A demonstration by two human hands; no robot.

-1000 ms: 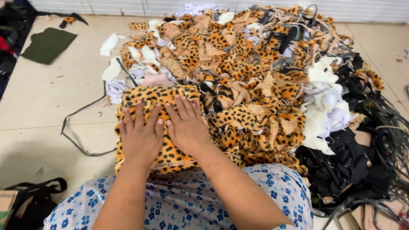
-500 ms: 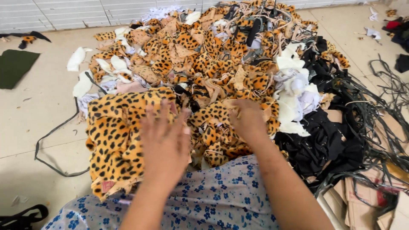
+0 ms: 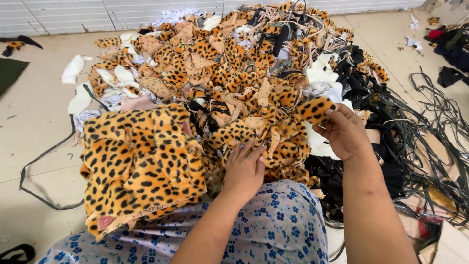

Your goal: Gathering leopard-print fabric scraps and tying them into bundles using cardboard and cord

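A large heap of leopard-print fabric scraps [image 3: 229,63] covers the floor in front of me. A neat stack of leopard-print pieces [image 3: 141,161] lies on my lap at the left. My left hand [image 3: 244,168] rests flat, fingers spread, on scraps at the near edge of the heap, just right of the stack. Lifted over the heap's right side, my right hand [image 3: 344,132] pinches a small oval leopard-print piece [image 3: 315,110] between thumb and fingers.
White scraps [image 3: 322,83] and black fabric with black straps [image 3: 415,127] lie to the right. A dark strap [image 3: 44,156] loops over the pale tiled floor at left. My blue flowered garment [image 3: 273,225] fills the bottom. A white ribbed wall [image 3: 73,14] runs behind.
My left hand left the stack and moved right onto the heap's edge. My right hand rose from the scraps holding a small leopard-print piece. The view shifted right.
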